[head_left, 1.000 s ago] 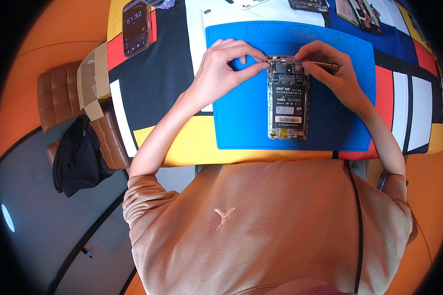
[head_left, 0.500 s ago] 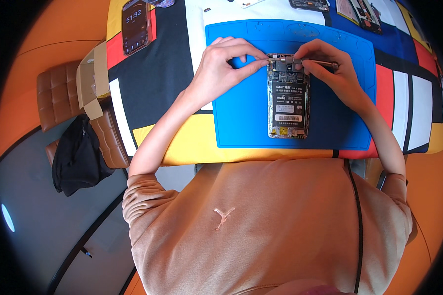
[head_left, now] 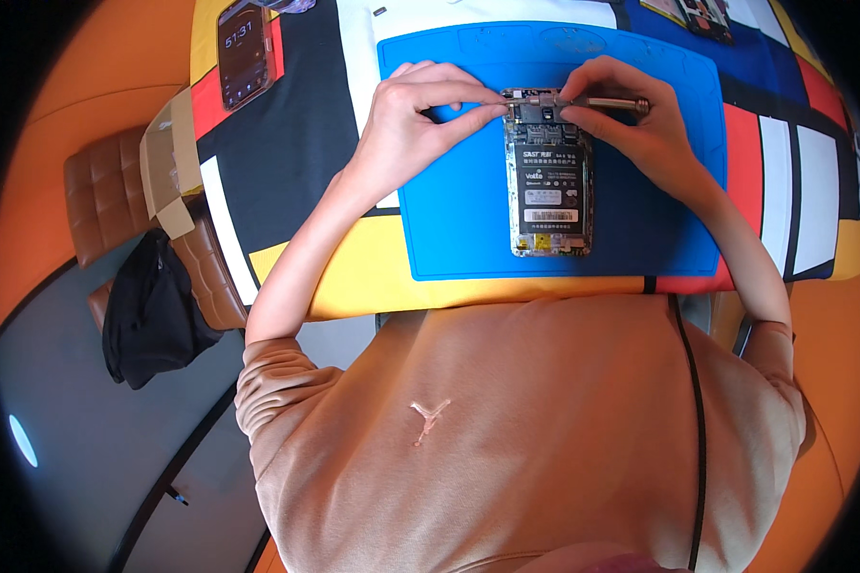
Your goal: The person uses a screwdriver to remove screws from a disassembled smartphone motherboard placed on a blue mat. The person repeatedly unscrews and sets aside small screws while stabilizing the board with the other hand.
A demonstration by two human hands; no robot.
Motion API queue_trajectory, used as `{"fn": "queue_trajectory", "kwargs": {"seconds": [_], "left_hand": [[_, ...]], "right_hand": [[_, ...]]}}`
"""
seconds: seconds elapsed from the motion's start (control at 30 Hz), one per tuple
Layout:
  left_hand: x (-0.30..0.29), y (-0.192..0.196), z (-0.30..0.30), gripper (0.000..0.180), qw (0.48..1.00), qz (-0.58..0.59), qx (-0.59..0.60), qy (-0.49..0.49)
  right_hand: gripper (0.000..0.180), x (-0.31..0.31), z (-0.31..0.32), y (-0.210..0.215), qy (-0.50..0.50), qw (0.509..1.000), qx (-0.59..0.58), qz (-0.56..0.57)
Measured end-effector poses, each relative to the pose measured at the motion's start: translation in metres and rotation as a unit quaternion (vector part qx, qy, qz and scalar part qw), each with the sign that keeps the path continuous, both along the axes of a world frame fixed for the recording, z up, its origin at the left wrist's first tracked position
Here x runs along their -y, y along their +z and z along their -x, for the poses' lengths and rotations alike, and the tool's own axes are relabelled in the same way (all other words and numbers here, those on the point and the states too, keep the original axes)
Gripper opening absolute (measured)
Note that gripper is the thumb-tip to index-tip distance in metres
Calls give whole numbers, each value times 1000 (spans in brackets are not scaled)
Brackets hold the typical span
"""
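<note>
An opened phone (head_left: 550,232) lies on a blue work mat (head_left: 454,234), its black battery and circuit board exposed. My right hand (head_left: 635,129) is closed on a slim screwdriver (head_left: 616,102), held almost level across the top of the board. Its shaft points left, toward the fingertips of my left hand (head_left: 406,119). Thumb and forefinger of that hand are pinched together at the phone's upper left corner, where the screwdriver's tip ends. Whether they grip the tip or some tiny part is too small to tell.
A phone with a lit timer screen (head_left: 246,57) lies at the table's far left. Another opened phone (head_left: 702,19) is at the far right. An open cardboard box (head_left: 174,158) and a brown chair (head_left: 110,191) with a black cloth item (head_left: 153,306) stand left of the table.
The screwdriver has come level across the board, with more of its shaft and handle showing. The whole view has shifted slightly, so phone and mat appear a little farther up and left.
</note>
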State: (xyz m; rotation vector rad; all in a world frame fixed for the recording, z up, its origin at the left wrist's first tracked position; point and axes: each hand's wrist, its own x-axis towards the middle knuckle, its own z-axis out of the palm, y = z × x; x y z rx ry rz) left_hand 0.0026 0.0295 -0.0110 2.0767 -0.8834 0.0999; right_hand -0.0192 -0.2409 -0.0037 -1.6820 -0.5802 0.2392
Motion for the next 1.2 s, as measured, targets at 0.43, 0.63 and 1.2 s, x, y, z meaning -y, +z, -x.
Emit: {"fn": "queue_trajectory", "kwargs": {"seconds": [0.43, 0.63, 1.2], "left_hand": [[-1, 5, 2, 11, 1000, -21, -19, -5], [-1, 7, 2, 13, 999, -33, -16, -9], [-1, -2, 1, 9, 1000, 7, -1, -3]], "right_hand": [[21, -1, 2, 0, -6, 999, -36, -30], [21, -1, 2, 1, -1, 998, -46, -35], [20, -2, 3, 3, 6, 998, -49, -25]]}}
